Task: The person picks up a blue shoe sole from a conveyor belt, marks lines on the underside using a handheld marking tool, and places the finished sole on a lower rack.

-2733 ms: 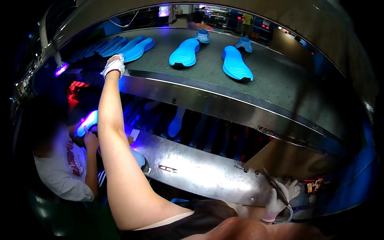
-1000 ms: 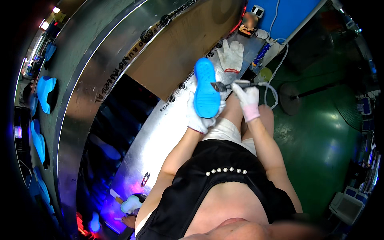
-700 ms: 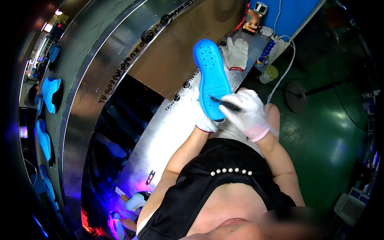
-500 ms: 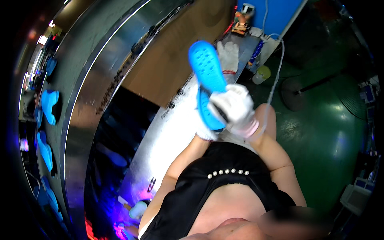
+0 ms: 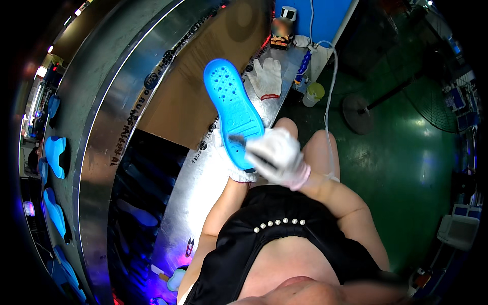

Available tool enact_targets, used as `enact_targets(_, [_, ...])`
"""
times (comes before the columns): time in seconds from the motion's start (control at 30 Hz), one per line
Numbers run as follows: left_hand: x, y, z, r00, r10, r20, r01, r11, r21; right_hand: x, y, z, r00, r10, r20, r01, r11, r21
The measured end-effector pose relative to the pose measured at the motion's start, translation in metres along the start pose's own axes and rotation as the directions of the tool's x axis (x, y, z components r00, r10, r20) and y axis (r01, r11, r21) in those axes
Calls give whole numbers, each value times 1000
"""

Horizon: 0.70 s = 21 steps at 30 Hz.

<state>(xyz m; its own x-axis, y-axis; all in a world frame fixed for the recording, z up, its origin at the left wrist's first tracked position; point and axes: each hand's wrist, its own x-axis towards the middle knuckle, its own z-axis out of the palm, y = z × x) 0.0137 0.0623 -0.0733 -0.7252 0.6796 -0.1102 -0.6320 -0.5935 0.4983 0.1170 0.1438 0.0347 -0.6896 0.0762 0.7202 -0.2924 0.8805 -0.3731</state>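
A bright blue shoe sole (image 5: 235, 104) with a cluster of holes at its far end lies tilted over the metal bench. My left hand (image 5: 229, 165), in a white knit glove, grips it from beneath near its heel end; most of the fingers are hidden behind it. My right hand (image 5: 277, 152), also gloved and smeared by motion, is closed at the sole's near right edge. From it a dark slim brush-like tool (image 5: 237, 138) reaches onto the sole's face; its exact kind is too blurred to tell.
A spare white glove (image 5: 267, 79) lies on the metal bench (image 5: 188, 203) beside brown cardboard (image 5: 183, 101). Small snips (image 5: 189, 247) rest nearer me. Several blue soles (image 5: 56, 155) sit on the conveyor belt at left. A green-topped cup (image 5: 313, 94) and a fan (image 5: 358, 113) stand at right.
The sole has swung left and now shows its face more fully. My right hand has shifted left and down, uncovering the heel end. The whole view has turned slightly.
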Motion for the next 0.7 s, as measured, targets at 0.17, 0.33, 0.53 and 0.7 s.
enact_targets(0.17, [-10,24,35,991,-92,96,114,961,-252,7,-11,-4,931,364,35,-359,895,265])
enact_targets(0.33, [-5,48,34,891,-248,380,354,903,-242,-2,-26,-11,978,119,171,-159,956,246])
enact_targets(0.53, [16,78,34,858,-447,253,480,872,-90,9,2,-19,966,58,252,-132,950,284])
enact_targets(0.7, [11,101,53,808,-559,189,538,829,150,13,-15,-22,941,122,317,-246,887,391])
